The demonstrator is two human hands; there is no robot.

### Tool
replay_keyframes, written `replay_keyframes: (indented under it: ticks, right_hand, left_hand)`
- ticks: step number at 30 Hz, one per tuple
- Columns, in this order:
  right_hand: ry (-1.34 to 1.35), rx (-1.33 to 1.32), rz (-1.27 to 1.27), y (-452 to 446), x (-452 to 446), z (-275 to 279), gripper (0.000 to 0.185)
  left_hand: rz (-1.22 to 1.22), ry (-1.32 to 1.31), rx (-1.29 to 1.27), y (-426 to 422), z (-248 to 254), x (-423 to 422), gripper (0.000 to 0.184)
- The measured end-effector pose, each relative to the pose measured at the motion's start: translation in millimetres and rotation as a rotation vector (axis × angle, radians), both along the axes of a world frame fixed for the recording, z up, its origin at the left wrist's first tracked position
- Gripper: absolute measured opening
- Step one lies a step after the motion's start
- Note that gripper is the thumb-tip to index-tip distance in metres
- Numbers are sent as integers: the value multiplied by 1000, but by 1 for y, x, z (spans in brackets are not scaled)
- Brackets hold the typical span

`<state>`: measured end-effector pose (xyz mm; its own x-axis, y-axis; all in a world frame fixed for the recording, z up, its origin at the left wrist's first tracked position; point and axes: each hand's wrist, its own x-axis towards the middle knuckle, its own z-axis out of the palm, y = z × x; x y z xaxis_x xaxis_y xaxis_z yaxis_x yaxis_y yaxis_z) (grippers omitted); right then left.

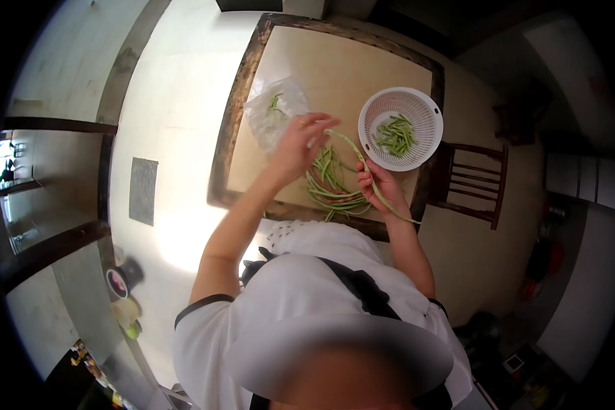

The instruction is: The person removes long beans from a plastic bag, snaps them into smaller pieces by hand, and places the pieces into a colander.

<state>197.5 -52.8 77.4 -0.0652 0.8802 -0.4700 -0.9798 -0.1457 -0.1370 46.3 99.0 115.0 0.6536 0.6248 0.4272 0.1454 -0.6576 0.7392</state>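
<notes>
- Currently, in the head view, the right hand point(383, 184) grasps a long green bean point(357, 149), its fingers wrapped around the lower part of the pod; the bean's tail end sticks out past the hand, over the wrist.
- The left hand point(301, 147) is beside the upper end of that bean, fingers bent and partly spread; whether they pinch the tip or merely rest against it, I cannot tell.
- The bean arches from one hand to the other, above the near part of the table point(335, 61), which has a pale top and a dark, worn wooden border.
- Below and between the hands, a pile of long beans point(331, 181) lies loosely bunched on the table, some pods curving around toward the right, a few ends reaching the near border.
- Just beyond the left hand, a clear plastic bag point(256, 113) lies crumpled on the table, with a few small green bits point(275, 104) on or in it.
- Past the right hand, a white colander point(422, 116) stands near the table's right border, holding short bean pieces point(396, 135) in a loose heap.
- A dark wooden chair point(475, 178) stands at the table's right side.
</notes>
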Motion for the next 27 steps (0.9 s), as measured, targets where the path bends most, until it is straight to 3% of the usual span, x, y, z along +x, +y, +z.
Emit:
replay_keyframes:
  ticks: [1,3,10,12,13,15,16,18,22,24,25,27]
  right_hand:
    - [-1,1,10,1,-1,1,16]
    - [-39,17,38,0,-3,4,16]
    - [-182,50,167,0,-5,20,17]
    - [-631,-61,332,3,-9,38,15]
    - [-630,-58,332,4,-12,37,15]
    - [-1117,-25,466,5,-16,32,13]
    - [-1117,-25,461,5,-15,29,13]
    - [-1546,66,501,6,-16,24,12]
    - [-1623,109,532,4,-20,23,8]
    - [-1307,101,349,3,-21,20,8]
    - [-1307,98,345,4,-22,21,8]
    - [-1201,77,208,9,-22,21,9]
  left_hand:
    - [10,-1,1,-2,1,1,24]
    - [-214,93,57,-3,3,2,19]
    - [-348,277,-84,-6,8,0,10]
    - [-389,332,-160,-9,4,0,11]
    - [-388,334,-158,-12,4,-1,11]
    - [-411,359,-194,-19,4,-1,12]
    - [-414,360,-192,-22,5,0,12]
    - [-418,515,-169,-27,9,-1,12]
    - [-418,504,-113,-33,-6,-3,11]
    - [-299,248,-281,-37,-10,-3,8]
    - [-304,249,-280,-37,-9,-2,8]
    - [-163,198,-784,-36,-6,0,7]
